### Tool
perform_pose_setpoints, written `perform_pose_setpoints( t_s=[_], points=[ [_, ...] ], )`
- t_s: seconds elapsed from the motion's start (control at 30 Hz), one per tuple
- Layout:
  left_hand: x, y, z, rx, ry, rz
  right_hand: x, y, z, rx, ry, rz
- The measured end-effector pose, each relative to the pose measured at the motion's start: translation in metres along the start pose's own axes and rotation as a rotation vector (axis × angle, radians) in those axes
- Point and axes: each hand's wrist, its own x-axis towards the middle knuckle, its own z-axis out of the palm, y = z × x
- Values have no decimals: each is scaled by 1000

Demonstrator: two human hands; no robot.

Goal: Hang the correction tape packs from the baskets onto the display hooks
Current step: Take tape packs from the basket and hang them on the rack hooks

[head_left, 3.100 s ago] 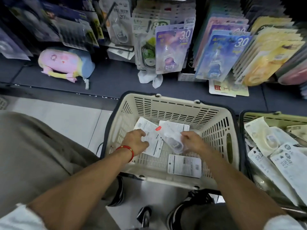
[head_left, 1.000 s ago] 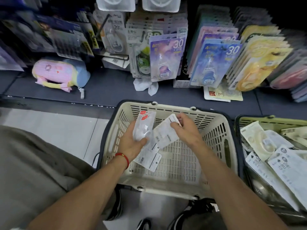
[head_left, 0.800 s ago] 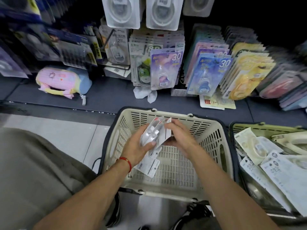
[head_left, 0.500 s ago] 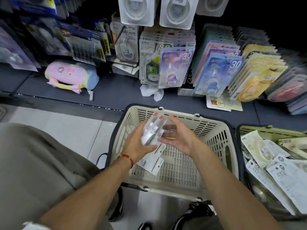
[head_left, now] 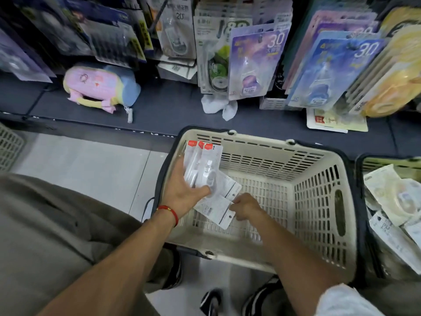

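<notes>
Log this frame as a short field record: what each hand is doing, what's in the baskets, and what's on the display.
left hand: left hand grips a fanned stack of correction tape packs, red tabs up
right hand: right hand pinches the white pack lying low in the basket
cream basket: cream basket shows no other loose packs
second basket: second basket at right holds many packs
display: hanging packs above a dark shelf
shelf item: pink pouch
</notes>
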Motion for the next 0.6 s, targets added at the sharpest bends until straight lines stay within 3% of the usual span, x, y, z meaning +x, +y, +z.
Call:
perform_pose_setpoints(
  t_s=[0.1,0.3,0.37,0.6],
  points=[
    [0,-3,0,55,-3,4,-10,-12,-27,355,-68,-34],
    [-5,4,7,126,1,46,-57,-43,-97,295,60,-376],
    [-6,10,11,145,-49,108,-75,-48,-110,381,79,-432],
    [-15,34,18,148,-205,218,-116,-61,-108,858,-1,-335]
  ],
)
